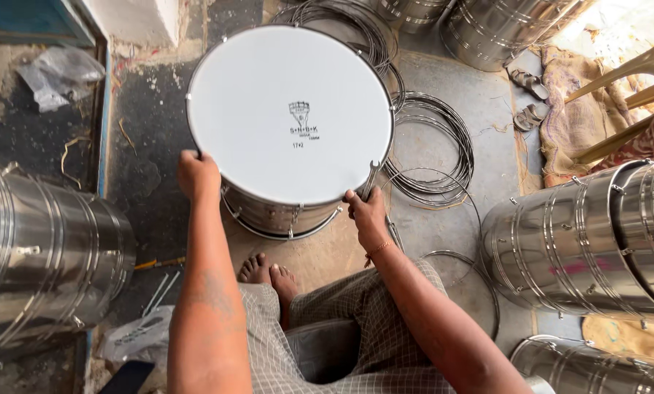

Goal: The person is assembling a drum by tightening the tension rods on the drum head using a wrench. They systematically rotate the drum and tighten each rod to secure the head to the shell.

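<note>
A steel drum (276, 213) with a round white head (269, 95) stands upright on the floor in front of me. My left hand (197, 175) grips the near-left rim of the drum. My right hand (366, 211) is closed on a slim metal tuning tool (373, 179) set against a hook at the near-right rim. My bare feet (269, 273) rest on the floor just under the drum.
Steel drum shells lie at the left (43, 248) and right (582, 241), with more at the top (495, 29) and lower right (597, 365). Metal hoops (433, 146) are piled behind the drum. Sandals (529, 98), cloth (575, 117) and a wooden frame (633, 87) sit at upper right.
</note>
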